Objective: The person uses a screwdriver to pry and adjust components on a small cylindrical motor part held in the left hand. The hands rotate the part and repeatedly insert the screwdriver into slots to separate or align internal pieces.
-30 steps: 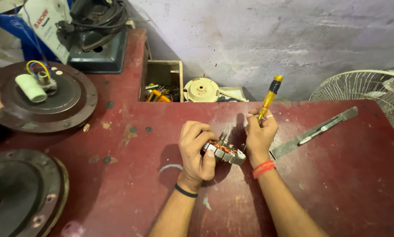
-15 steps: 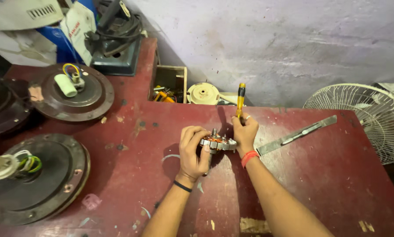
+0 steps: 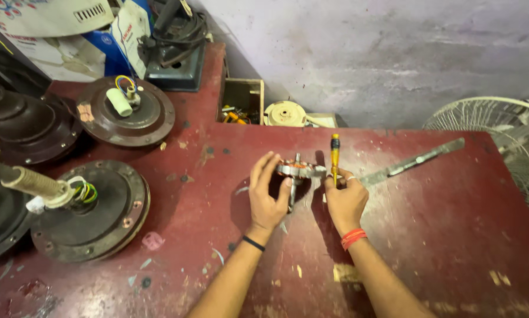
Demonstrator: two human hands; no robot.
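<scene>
At the centre of the frame, on a worn dark-red table (image 3: 429,235), 2 bare hands work on a small fan motor core (image 3: 299,170). The core is a flat disc with copper-coloured windings, held on edge above the tabletop, its steel shaft running through the middle and pointing roughly up and down in the frame, the lower end showing below the disc by the thumb.

The left hand (image 3: 268,194) cups the core from the left, fingers spread and curled over its top edge, thumb pressed against the lower side, so the hand is clamped on it. A black band circles that wrist.

The right hand (image 3: 345,200), with a ring and a red wrist thread, is closed around a yellow-handled screwdriver (image 3: 335,154). The tool's long axis stands nearly vertical in the frame, the handle end pointing toward the top, just right of the core; its tip is hidden by the fingers.

Right of the hands, a long flat metal blade (image 3: 417,160) lies diagonally, rising toward the upper right. A wire fan guard (image 3: 500,135) sits at the right edge. 2 round motor housings (image 3: 126,112) (image 3: 93,212) lie at left, an open box of parts (image 3: 241,103) at upper centre.
</scene>
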